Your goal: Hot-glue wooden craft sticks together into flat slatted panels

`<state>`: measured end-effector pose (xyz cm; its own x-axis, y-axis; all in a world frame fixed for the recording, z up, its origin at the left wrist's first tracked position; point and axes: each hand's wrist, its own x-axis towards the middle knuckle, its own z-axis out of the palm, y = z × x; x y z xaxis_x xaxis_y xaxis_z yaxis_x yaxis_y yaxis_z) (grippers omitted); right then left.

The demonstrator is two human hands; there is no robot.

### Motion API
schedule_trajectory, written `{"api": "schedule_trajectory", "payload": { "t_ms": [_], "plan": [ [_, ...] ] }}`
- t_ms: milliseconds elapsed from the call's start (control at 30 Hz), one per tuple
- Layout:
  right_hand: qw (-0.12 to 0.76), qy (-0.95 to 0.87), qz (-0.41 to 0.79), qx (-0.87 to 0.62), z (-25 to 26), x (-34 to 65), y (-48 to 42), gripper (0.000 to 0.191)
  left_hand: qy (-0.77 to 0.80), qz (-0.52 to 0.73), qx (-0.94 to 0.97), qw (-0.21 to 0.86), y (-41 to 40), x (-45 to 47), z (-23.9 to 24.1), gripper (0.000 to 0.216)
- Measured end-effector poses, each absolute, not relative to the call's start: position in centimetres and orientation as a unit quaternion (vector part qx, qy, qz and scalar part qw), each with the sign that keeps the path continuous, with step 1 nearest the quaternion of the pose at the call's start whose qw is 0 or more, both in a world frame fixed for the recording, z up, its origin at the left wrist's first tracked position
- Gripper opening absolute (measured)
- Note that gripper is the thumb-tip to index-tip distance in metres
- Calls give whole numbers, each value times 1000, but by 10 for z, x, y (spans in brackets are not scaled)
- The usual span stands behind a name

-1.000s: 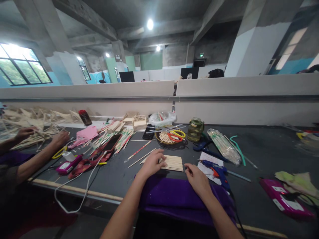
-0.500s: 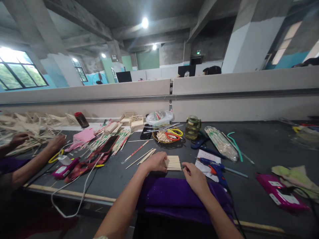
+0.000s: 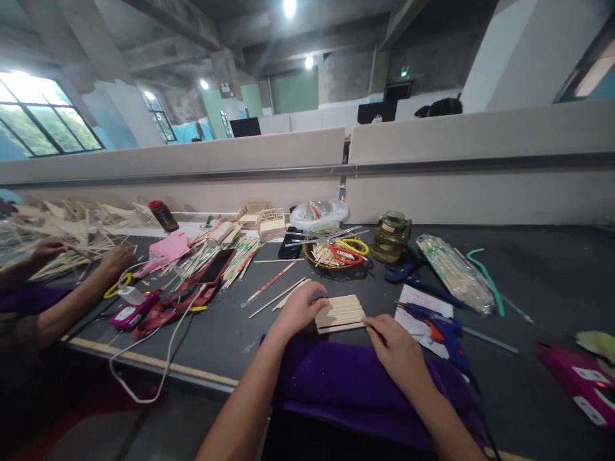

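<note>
Pale wood, head view: row of sticks (image 3: pixel 340 310), flat and side by side on the dark surface (image 3: pixel 216 339), between both hands; nearest stick (image 3: pixel 339 329) set off by a thin dark line (gap or shadow, cannot tell). Ends roughly level, probably from being squared by the fingers.

Left hand (image 3: pixel 302 310): at the left end of the row, fingers curved, thumb apart from forefinger; likely as a stop for the ends. Contact or pinch, cannot tell.

Right hand (image 3: pixel 396 347): at the near right corner, grip narrowed, thumb and forefinger close together against the end of the nearest stick; probably for steadying that corner. Firm pinch or mere touch, cannot tell.

Purple cloth (image 3: pixel 327 368): folded, below the hands along the near edge, perhaps as padding for the arms.

Loose sticks (image 3: pixel 291 296): just left of the left hand, within easy reach.

Basket (image 3: pixel 331 267): beyond the row, filled with short pieces, scissors (image 3: pixel 343 258) across the top, seemingly for quick access.

Blue glue gun (image 3: pixel 449 339): right of the right hand, partly over white paper (image 3: pixel 430 298), perhaps against drips.
</note>
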<state>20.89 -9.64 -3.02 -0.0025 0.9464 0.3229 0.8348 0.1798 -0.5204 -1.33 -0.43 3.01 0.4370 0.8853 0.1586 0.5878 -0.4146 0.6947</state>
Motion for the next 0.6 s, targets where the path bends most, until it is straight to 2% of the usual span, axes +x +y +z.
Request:
{"api": "schedule_trajectory", "payload": {
  "t_ms": [167, 267, 400, 500, 600],
  "plan": [
    [287, -772, 57, -565, -22, 203, -102, 28, 529, 300, 742, 282, 7, -15, 37, 6],
    [265, -805, 50, -528, -14, 200, -102, 27, 518, 341, 735, 274, 2, -19, 42, 9],
    [229, -828, 45, -509, -9, 198, -98, 32, 514, 317, 755, 257, -26, -26, 49, 16],
    [209, -834, 41, -510, -15, 199, -94, 39, 507, 295, 794, 159, -58, -21, 41, 20],
    [203, -841, 35, -500, -24, 201, -92, 43, 424, 314, 848, 47, -88, -5, 18, 21]
  ]
}}
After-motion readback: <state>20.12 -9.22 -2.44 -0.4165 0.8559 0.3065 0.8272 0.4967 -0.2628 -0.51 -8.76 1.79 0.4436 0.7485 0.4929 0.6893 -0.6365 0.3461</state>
